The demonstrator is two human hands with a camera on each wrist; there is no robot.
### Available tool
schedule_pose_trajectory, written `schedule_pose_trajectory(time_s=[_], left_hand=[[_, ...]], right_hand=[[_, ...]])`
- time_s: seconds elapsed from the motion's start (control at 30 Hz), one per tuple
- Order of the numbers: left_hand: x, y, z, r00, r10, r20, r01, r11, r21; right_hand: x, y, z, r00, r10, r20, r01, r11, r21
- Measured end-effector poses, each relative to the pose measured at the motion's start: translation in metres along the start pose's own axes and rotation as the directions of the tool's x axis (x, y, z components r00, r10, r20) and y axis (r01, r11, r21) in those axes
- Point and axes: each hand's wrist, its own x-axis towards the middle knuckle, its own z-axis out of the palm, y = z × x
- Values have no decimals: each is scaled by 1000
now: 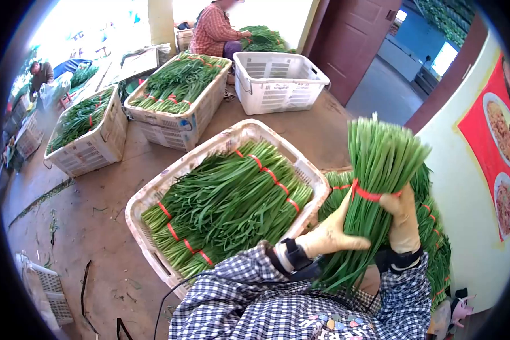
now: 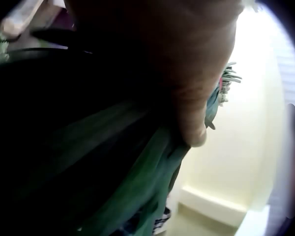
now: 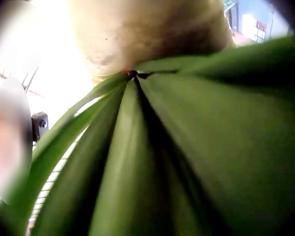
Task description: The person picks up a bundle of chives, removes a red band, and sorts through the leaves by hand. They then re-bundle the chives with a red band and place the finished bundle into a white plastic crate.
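A bundle of long green leafy stalks point(image 1: 382, 150), tied with a red band point(image 1: 368, 194), stands upright between two gloved hands in the head view, cut ends up, leaves hanging down. The left hand point(image 1: 334, 232) grips its leafy part from the left, below the band. On the right side, the right hand point(image 1: 403, 218) holds it with the thumb near the band. In the left wrist view the left hand point(image 2: 187, 64) lies over dark leaves point(image 2: 142, 182). Broad green leaves point(image 3: 132, 162) spread below the right hand point(image 3: 147, 34) in the right wrist view.
A crate point(image 1: 139, 195) of banded bundles stands left of the hands. More bundles point(image 1: 436, 243) lie at the right by the wall. Behind are two filled crates point(image 1: 170, 133), point(image 1: 96, 153), a white crate point(image 1: 283, 93) and a seated person point(image 1: 212, 31).
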Motion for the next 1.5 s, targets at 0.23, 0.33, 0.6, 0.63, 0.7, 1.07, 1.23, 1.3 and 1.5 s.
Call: schedule_pose_trajectory(time_s=[0.23,0.33,0.6,0.63,0.7,1.07,1.23,1.3,1.5], left_hand=[[-2,56,-109,985,-59,-165,-19,900,-436],[-20,80,-171,945,-161,-283,91,965,-247],[-40,-7,-310,833,-253,-492,461,808,366],[-39,-35,-324,843,-200,-499,451,768,454],[-30,-65,-327,838,-180,-515,494,651,576],[-7,-243,-345,776,-342,-530,605,166,779],[-15,-252,-348,832,-263,-488,546,242,802],[-16,-254,-339,830,-242,-502,544,161,823],[-16,-247,-300,832,-207,-514,486,-175,856]], right_hand=[[36,36,16,988,-59,145,25,973,230],[19,90,9,956,226,187,-254,957,143],[-15,161,11,862,428,272,-482,858,178],[-15,166,13,856,429,290,-488,855,176],[-12,171,19,844,434,315,-500,849,169],[9,209,62,735,544,404,-598,802,8],[81,216,112,888,209,410,-116,964,-239],[123,227,142,892,-93,442,245,921,-301],[234,275,242,723,-293,625,603,708,-367]])
